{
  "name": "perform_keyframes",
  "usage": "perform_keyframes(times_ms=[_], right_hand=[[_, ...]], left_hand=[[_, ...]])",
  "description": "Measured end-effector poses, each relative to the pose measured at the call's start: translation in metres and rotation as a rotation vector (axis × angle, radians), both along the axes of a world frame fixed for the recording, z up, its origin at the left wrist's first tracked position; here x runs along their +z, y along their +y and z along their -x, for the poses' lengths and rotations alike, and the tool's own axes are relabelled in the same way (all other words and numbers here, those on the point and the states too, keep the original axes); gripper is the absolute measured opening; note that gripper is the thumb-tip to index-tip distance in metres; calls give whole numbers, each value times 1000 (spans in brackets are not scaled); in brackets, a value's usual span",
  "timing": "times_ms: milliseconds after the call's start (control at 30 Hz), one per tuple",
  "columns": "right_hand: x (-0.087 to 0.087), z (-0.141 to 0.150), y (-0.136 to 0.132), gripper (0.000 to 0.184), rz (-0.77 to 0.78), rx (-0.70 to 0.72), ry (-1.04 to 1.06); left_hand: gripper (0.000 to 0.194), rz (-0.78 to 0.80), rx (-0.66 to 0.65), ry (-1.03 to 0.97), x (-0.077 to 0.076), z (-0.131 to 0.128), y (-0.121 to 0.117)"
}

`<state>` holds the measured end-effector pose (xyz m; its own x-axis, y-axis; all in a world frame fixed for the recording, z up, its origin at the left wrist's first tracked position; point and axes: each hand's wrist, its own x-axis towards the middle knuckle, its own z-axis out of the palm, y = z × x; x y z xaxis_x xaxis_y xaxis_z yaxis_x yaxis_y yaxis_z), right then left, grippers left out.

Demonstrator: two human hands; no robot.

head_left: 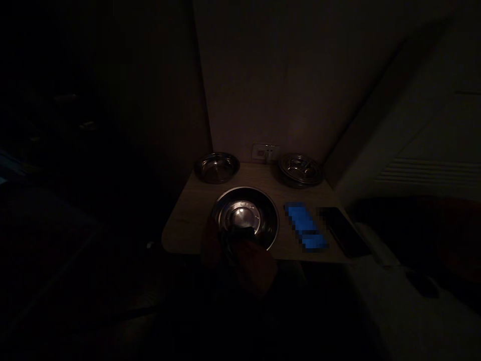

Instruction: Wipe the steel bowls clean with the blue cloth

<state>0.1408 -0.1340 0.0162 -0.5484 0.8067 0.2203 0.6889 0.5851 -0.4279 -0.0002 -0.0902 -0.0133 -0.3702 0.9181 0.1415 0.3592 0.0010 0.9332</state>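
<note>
A wide shiny metal bowl [271,205] stands near the front of a small wooden table, in very dim light. A bright round area in its middle is the bowl's bottom or a smaller dish; I cannot tell which. My left hand [211,244] is at the bowl's near left rim and appears to grip it, its fingers mostly lost in shadow. Over the near side of the bowl, my right hand [258,264] is closed on a dark cloth [237,236], which lies against the inside of the bowl. The cloth's lower part fades into darkness.
At the back left of the table [184,225] sits another metal bowl [217,169]. Stacked metal dishes [300,169] are at the back right, near a wall socket [265,151]. A lit blue, pixelated phone [305,225] and a dark phone-like slab [345,231] lie right of the bowl.
</note>
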Motion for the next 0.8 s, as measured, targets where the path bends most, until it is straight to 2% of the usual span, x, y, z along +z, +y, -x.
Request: perform_keyframes(times_ms=[67,267,400,633,800], right_hand=[[0,0,0,52,3,13,2],[-1,0,0,49,-1,-6,7],[-3,0,0,49,-10,-5,10],[-3,-1,0,49,-26,2,26],[-2,-1,-1,51,-16,1,36]], left_hand=[[48,29,23,52,-2,1,0],[42,100,46,4,-1,3,5],[43,75,53,18,3,4,5],[50,78,29,28,-1,4,1],[41,125,86,-20,2,3,5]])
